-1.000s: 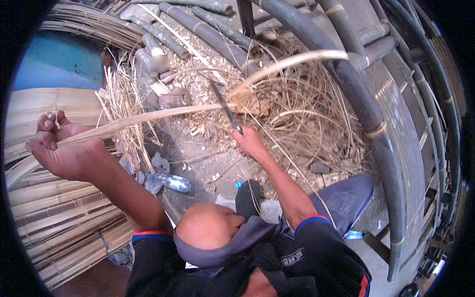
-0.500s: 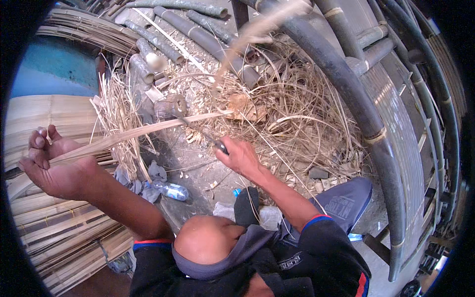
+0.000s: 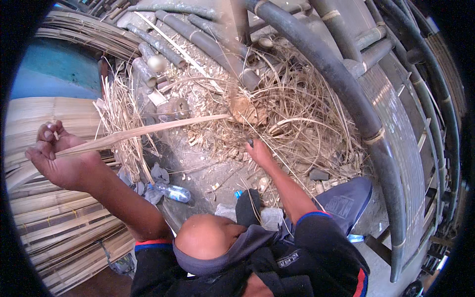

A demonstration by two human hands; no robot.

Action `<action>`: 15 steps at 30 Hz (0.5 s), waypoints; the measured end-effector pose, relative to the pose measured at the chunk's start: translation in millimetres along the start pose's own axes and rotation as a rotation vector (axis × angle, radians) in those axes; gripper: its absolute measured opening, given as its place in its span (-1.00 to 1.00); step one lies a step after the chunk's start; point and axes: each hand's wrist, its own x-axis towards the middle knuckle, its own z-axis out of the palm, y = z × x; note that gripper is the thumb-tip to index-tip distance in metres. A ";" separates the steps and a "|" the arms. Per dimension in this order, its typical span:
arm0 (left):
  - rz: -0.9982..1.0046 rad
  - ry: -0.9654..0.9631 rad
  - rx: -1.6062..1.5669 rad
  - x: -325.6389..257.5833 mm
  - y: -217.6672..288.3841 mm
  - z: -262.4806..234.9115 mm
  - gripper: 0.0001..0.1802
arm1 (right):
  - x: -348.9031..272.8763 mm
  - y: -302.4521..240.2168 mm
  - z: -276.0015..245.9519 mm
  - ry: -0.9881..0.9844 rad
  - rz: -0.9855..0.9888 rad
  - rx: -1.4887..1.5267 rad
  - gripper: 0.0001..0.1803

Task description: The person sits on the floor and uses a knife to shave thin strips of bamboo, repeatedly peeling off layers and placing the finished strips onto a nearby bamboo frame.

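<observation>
At the frame's left, the left hand [image 3: 69,169], palm up, loosely grasps a long, flat, pale bamboo strip [image 3: 166,125] that runs to the rough brown wooden block [image 3: 250,111] at centre, apparently for support at its far part. Just below the block, the right hand's [image 3: 263,155] grip is clenched round a knife's black handle [image 3: 250,142], seemingly for control; its blade is blurred.

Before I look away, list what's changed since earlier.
The right hand, gripping the dark knife handle, moved left and toward the body, then back right. The loose strip end, blurred, swung leftward. The left hand, the pale strip across it, and the plastic bottle stay about where they were; nothing was let go.
</observation>
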 end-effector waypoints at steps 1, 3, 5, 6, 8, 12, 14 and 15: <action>0.000 0.032 0.007 -5.6 2.0 6.5 -0.50 | 4.9 4.6 0.3 -0.084 0.045 -0.087 -0.57; -0.033 -0.092 -0.135 4.3 -3.2 -15.9 -0.49 | -5.3 -1.4 11.1 0.007 -0.084 -0.165 -0.58; -0.018 -0.162 -0.088 8.0 1.4 -20.0 -0.49 | -22.9 -29.4 4.5 0.010 -0.171 -0.330 -0.58; -0.041 -0.202 -0.066 2.6 3.7 -16.6 -0.49 | -27.0 -11.9 2.5 0.012 -0.099 -0.261 -0.58; -0.165 -0.109 -0.068 -18.1 17.4 25.4 -0.50 | -15.3 30.4 6.1 0.057 0.033 -0.096 -0.59; -0.124 -0.031 -0.020 -30.2 24.9 43.3 -0.49 | -36.1 -30.2 -2.4 0.062 -0.049 -0.073 -0.55; -0.113 0.136 0.049 -32.3 31.6 53.7 -0.47 | -40.3 -21.8 -6.2 0.004 0.020 -0.203 -0.53; -0.136 0.168 0.165 -35.0 30.2 56.1 -0.47 | -35.3 -3.5 -14.0 -0.019 0.046 -0.183 -0.53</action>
